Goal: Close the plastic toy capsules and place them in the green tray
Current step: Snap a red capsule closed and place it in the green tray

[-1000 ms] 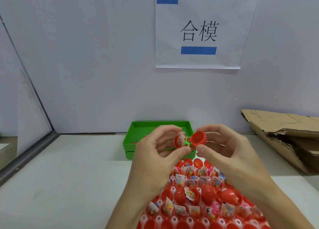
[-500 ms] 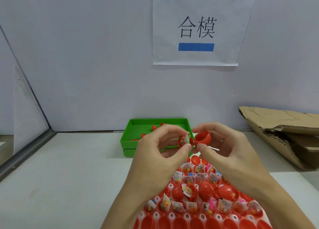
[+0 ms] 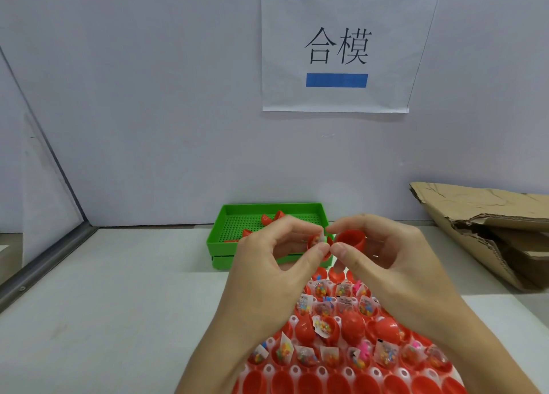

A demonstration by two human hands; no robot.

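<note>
Between fingertips: left hand [image 3: 267, 274] pinches filled capsule half [image 3: 317, 241], right hand [image 3: 395, 272] pinches empty cap [image 3: 350, 239] just beside it. Green tray [image 3: 269, 239] beyond both hands. Risk: toy packet caught in seam, halves misalign, cap slips.

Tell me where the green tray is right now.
In the head view, the green tray sits on the table against the back wall, just behind both hands and the red capsule rack, slightly left of centre, with a few red pieces inside.
</note>
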